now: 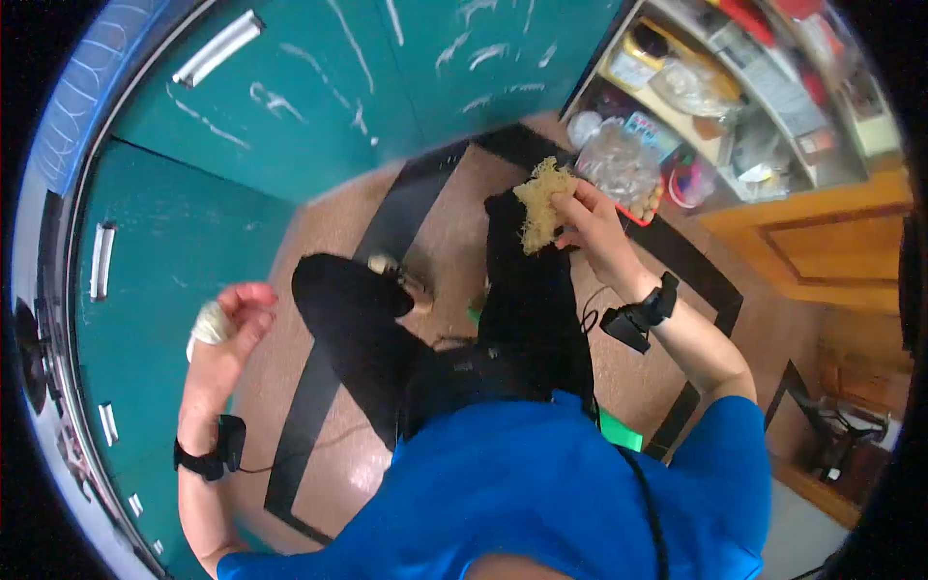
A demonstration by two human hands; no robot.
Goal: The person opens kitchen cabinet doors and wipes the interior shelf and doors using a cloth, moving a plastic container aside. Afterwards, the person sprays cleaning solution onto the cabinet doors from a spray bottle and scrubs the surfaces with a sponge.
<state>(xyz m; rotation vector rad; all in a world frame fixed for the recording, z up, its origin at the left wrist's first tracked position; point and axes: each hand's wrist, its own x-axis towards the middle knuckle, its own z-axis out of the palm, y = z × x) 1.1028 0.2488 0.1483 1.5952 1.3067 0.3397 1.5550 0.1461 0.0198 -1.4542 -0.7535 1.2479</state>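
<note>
In the head view my right hand (592, 224) pinches a ragged, yellowish, stringy piece (543, 205) by its right edge, thumb and fingers closed. The piece hangs over my right leg and looks like a loose tangle of fibres; its exact kind is unclear. My left hand (235, 319) is held up at the left, in front of the green cabinet, with fingers curled and thumb against them. A pale wound band, like thread or cloth (211, 324), lies around its knuckles. Whatever is between those fingers cannot be made out.
Green chalk-marked cabinet doors (358, 77) with white handles stand ahead and left. At upper right are crowded shelves (715, 106), a red-rimmed tray (643, 208) with a plastic bag, and a wooden cabinet door (831, 232). Cables hang by both wrist devices. Dark bands cross the tiled floor (338, 406).
</note>
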